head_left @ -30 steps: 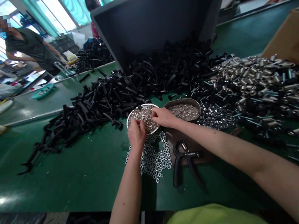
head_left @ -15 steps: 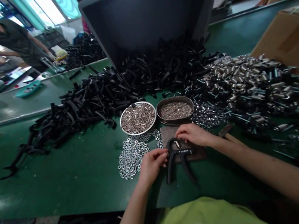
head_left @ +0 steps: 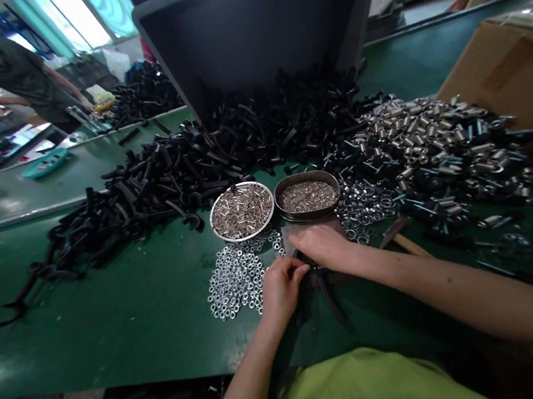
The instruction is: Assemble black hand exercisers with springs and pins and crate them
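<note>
In head view, note black hand exerciser (head_left: 331, 298) at center, placed over brown plate (head_left: 296, 228) and green bench (head_left: 157, 311), mostly covered. Locate left hand (head_left: 283, 284) at its 9 o'clock, pinched narrow; cannot tell what is held. Locate right hand (head_left: 322, 246) at 12 o'clock, curled over its top; cannot tell grip. See loose nuts (head_left: 233, 280) past left hand at 9 o'clock, oval tin (head_left: 307, 215) at 12 o'clock.
</note>
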Demonstrator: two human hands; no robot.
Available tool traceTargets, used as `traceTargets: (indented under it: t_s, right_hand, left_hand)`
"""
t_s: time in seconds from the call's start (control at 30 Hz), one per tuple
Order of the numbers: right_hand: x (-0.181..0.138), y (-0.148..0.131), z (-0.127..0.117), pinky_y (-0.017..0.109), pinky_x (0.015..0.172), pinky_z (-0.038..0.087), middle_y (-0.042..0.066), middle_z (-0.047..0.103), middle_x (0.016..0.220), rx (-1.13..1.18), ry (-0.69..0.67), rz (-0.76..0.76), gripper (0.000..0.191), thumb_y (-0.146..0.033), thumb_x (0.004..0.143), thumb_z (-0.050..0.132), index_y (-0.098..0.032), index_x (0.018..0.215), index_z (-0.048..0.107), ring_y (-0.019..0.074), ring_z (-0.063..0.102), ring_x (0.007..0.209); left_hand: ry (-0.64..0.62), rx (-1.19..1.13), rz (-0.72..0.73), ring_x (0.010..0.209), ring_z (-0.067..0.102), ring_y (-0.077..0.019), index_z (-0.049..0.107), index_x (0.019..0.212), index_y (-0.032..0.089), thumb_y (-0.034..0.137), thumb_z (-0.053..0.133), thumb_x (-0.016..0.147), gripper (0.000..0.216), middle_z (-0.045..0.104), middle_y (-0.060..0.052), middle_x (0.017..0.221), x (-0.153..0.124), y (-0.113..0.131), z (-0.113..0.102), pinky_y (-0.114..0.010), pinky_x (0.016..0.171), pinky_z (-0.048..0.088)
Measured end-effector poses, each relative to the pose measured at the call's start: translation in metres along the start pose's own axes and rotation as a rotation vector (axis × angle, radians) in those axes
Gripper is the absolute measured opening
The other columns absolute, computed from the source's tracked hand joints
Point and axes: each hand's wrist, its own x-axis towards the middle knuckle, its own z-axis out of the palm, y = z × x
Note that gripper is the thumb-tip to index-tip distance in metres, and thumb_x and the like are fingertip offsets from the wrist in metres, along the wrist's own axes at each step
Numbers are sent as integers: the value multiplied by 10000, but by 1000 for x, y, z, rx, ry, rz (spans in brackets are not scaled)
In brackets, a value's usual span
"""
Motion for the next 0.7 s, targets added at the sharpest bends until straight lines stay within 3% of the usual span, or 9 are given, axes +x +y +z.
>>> traceTargets:
  t_s: [0.1,0.23,0.37,0.43,0.5,0.57,0.63,0.7]
  right_hand:
    - [-18,14,0,321,710,467,98,694,920,-37,29,20,192,-288,871,532,-187,1018,604,255,649,883]
    - [-84,55,8,313,734,476,82,652,1035,-110,253,184,229,-313,882,513,-198,1070,574,231,592,997]
    - [-162,97,42,357,594,465,117,606,863,-313,376,472,294,-448,860,477,-179,926,575,278,585,810]
    - [-186,109,60,374,580,469,125,596,812,-292,402,546,314,-437,884,409,-163,895,563,281,590,761]
    - [-195,111,68,386,569,479,143,616,844,-217,432,607,321,-404,900,362,-151,920,559,283,608,743]
    - [-189,101,61,391,570,498,154,644,924,-98,459,616,330,-384,906,345,-148,992,559,277,634,740]
    - [-173,81,45,389,657,533,145,655,1043,70,481,517,348,-360,917,335,-166,1119,541,263,659,828]
    - [-151,57,29,378,849,518,112,622,1194,236,504,334,386,-314,933,316,-213,1268,479,236,624,1032]
  left_hand:
    - [-13,84,45,720,571,-149,639,756,173,212,603,825,87,618,-24,761,2,1,2,-246,661,409]
    - [-25,238,145,726,574,-148,629,790,181,220,558,861,108,615,-35,791,2,2,5,-238,649,414]
    - [-48,488,317,728,566,-163,632,818,186,241,482,904,181,618,-55,795,-1,0,10,-255,630,405]
    - [-32,544,359,720,556,-165,634,798,189,264,455,918,228,612,-55,764,-3,-2,12,-261,618,403]
    - [-4,574,376,720,545,-166,637,781,197,286,436,927,264,607,-54,755,-6,-3,13,-266,616,408]
    - [4,602,397,744,541,-168,648,816,208,292,423,931,267,616,-61,802,-10,-4,13,-271,631,422]
    - [-4,635,416,778,540,-173,655,913,216,275,415,933,248,628,-71,891,-15,-3,12,-279,649,443]
    - [-19,673,417,819,541,-185,635,1044,222,234,421,924,246,625,-83,978,-20,-2,11,-288,660,466]
